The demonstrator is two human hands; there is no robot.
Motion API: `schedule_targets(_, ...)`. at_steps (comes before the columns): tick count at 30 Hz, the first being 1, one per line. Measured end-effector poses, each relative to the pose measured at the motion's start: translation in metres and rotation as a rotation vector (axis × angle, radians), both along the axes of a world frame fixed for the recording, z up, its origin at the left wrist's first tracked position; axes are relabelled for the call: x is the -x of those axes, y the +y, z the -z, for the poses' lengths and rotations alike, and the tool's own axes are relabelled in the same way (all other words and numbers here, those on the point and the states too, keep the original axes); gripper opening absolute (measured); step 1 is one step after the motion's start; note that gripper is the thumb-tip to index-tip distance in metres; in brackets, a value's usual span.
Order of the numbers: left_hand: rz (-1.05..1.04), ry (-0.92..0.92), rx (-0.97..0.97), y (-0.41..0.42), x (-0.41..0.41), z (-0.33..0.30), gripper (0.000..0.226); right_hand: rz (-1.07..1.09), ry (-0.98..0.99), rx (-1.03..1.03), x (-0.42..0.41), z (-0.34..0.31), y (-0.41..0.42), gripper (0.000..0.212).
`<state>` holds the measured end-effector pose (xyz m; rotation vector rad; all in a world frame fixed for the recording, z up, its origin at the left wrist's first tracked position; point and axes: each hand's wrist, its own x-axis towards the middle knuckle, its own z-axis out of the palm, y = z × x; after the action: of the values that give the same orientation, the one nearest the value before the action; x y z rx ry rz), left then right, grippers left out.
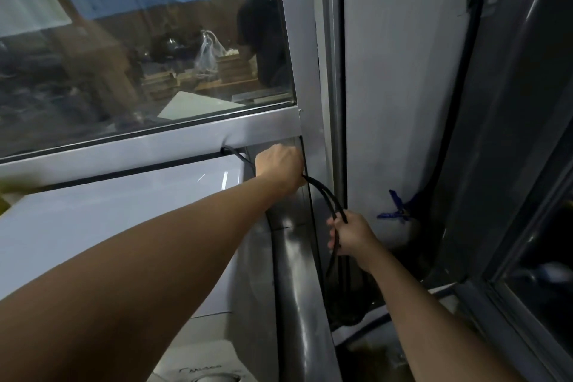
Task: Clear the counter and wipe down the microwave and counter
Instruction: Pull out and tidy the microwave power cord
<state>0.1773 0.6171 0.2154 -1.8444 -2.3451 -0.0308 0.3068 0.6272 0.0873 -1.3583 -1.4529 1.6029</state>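
A white microwave [124, 220] fills the lower left, seen from above, with its top facing me. A black power cord [325, 192] runs in a doubled strand from behind the microwave's back right corner down to the right. My left hand [280, 166] reaches past the microwave's top and grips the cord near the window frame. Lower down, my right hand [352, 236] grips the same doubled cord, and the strands hang below it into the dark gap beside the microwave.
A metal-framed window [155, 139] stands right behind the microwave, and a person in black shows through the glass. A white wall [403, 102] with a blue clip [400, 209] closes the right side. A dark glass door frame [511, 226] runs down the far right.
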Motion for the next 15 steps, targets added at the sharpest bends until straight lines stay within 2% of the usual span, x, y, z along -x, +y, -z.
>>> schedule_targets(5, 0.025, 0.108, 0.058, 0.003, 0.000, 0.019, 0.018, -0.098, 0.034, 0.166, 0.007, 0.014, -0.016, 0.023)
schedule_targets(10, 0.149, 0.226, 0.228, 0.005, 0.001, 0.034, 0.017, -0.187, 0.050, 0.342, 0.015, 0.034, -0.031, 0.020)
schedule_targets(15, 0.259, 0.329, 0.314, 0.007, 0.005, 0.041, 0.019, -0.226, 0.090, 0.313, 0.027, 0.054, -0.048, 0.016)
